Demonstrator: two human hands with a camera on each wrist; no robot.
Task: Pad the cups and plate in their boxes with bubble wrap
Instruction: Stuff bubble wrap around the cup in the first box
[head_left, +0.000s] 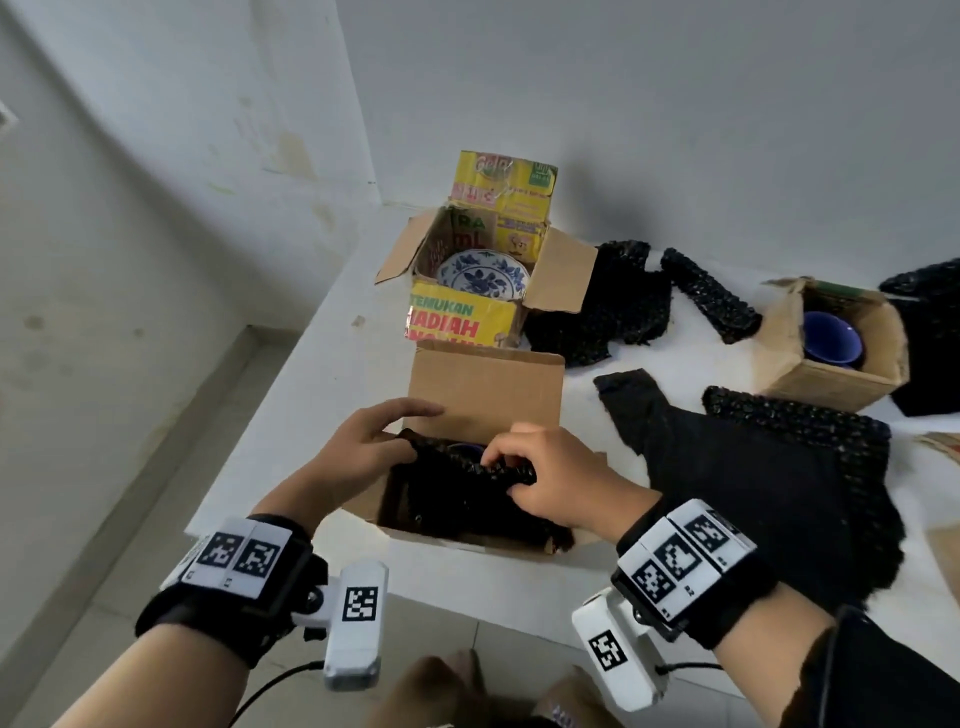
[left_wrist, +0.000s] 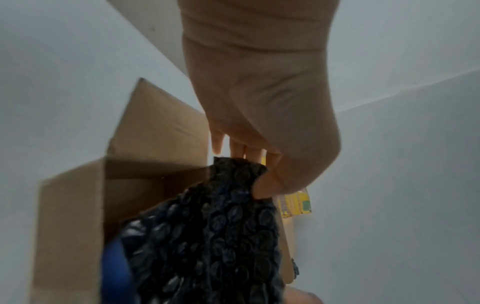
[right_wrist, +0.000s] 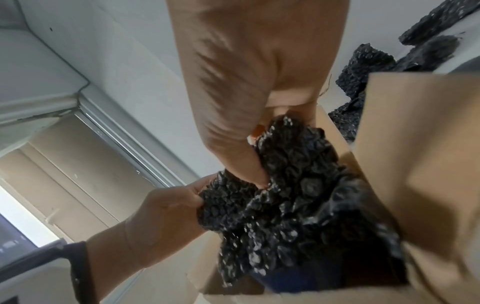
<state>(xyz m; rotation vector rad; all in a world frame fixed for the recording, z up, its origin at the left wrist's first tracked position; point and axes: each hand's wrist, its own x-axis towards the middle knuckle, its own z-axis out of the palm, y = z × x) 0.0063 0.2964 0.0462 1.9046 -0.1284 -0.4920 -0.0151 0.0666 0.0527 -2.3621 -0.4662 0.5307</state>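
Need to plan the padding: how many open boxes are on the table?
3: the near box under both hands, the yellow box with the plate behind it, the box with a blue cup at right. Others may lie off-frame.

A white surface (head_left: 322, 364) fills the middle of the head view, set into a corner where two pale grey-white walls meet along a line rising toward 12 o'clock. The left wall (head_left: 156, 156) carries faint yellowish stains and scuffs. Toward 7 o'clock lies a pale tiled floor (head_left: 104, 597) with a beige skirting strip (head_left: 197, 405) along the wall's foot. In the right wrist view, at 9 o'clock, there is what may be a window or door frame (right_wrist: 116, 139) with daylight behind. The lighting is soft and even.
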